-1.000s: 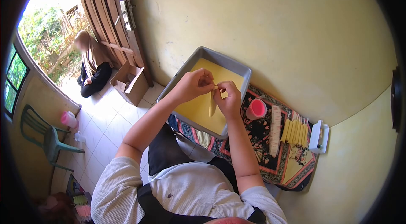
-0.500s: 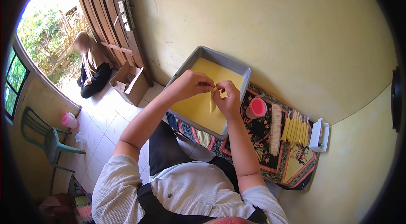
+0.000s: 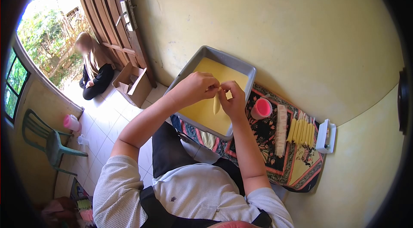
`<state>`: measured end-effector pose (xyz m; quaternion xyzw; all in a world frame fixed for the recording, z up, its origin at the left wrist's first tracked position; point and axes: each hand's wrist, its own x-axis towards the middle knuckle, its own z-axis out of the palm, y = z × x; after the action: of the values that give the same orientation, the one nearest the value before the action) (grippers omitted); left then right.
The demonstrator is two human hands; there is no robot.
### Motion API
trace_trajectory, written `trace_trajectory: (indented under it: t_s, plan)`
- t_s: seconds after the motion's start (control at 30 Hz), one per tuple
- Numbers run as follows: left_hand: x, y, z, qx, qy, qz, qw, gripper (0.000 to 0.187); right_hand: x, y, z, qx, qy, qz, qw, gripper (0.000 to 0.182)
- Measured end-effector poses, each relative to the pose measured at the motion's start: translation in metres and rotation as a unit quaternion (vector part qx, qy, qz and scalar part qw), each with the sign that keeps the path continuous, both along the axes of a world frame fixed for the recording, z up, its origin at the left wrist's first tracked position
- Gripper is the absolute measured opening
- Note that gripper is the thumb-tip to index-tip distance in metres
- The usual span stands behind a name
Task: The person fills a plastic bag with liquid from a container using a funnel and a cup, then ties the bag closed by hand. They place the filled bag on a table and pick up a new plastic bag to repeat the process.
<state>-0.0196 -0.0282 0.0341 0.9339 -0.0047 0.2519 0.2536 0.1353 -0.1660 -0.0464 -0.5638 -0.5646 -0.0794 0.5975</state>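
Note:
Over a grey rectangular tub (image 3: 202, 51) of yellow liquid, my two hands meet at the top of a slim yellow-filled plastic tube (image 3: 216, 105). The tube hangs down between them. My left hand (image 3: 201, 86) pinches at its upper end, fingers closed. Beside it, my right hand (image 3: 233, 99) is closed too, thumb and fingertips gripping the same end. The fingers hide the exact shape of the tube's top.
On a patterned cloth (image 3: 264, 159) lie a pink cup (image 3: 261, 108), a long whitish bundle (image 3: 281, 131), several filled yellow tubes (image 3: 301, 131) and a white holder (image 3: 325, 136). At left are a seated person (image 3: 95, 68), a cardboard box (image 3: 133, 86) and a green chair (image 3: 52, 146).
My left fingers have shifted slightly at the tube's top. The tube still hangs in nearly the same place, and the things on the cloth have not moved.

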Motion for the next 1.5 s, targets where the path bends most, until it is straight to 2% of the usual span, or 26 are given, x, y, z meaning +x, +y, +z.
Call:
trace_trajectory:
  t_s: [0.17,0.27,0.47,0.57,0.77,0.87,0.97,1.17,1.37,1.5]
  plan:
    - [0.0,-0.002,0.002,0.006,0.016,0.012,1.0,0.015,-0.001,0.0,-0.002,0.006,-0.012,0.02,1.0,0.018]
    - [0.004,0.0,-0.007,0.006,-0.018,0.002,1.0,0.016,-0.001,-0.001,0.0,0.009,-0.022,0.018,1.0,0.018]
    - [0.001,0.003,-0.006,-0.198,0.11,0.014,0.974,0.017,0.005,0.001,-0.009,0.013,0.024,0.08,0.996,0.017]
    - [0.003,0.009,-0.014,-0.215,0.119,0.012,0.969,0.019,0.005,0.001,-0.012,-0.009,0.059,0.099,0.993,0.02]
    - [0.006,0.011,-0.02,-0.227,0.131,0.017,0.965,0.018,0.001,0.001,0.003,0.04,-0.067,0.079,0.994,0.024]
    - [0.007,0.015,-0.019,-0.28,0.173,0.004,0.944,0.017,0.0,0.001,0.001,0.047,-0.044,0.088,0.994,0.022]
    - [0.005,0.013,-0.021,-0.331,0.165,-0.027,0.929,0.016,0.003,0.002,-0.006,0.055,-0.009,0.117,0.992,0.022]
    - [0.007,0.017,-0.031,-0.408,0.156,-0.075,0.896,0.017,0.005,0.0,-0.006,0.055,-0.011,0.138,0.989,0.025]
    - [0.006,0.014,-0.028,-0.349,0.14,-0.033,0.926,0.016,0.001,-0.001,-0.002,0.042,0.013,0.127,0.991,0.022]
    - [0.008,0.014,-0.032,-0.347,0.14,-0.014,0.927,0.015,-0.007,-0.002,0.005,0.049,0.003,0.1,0.994,0.025]
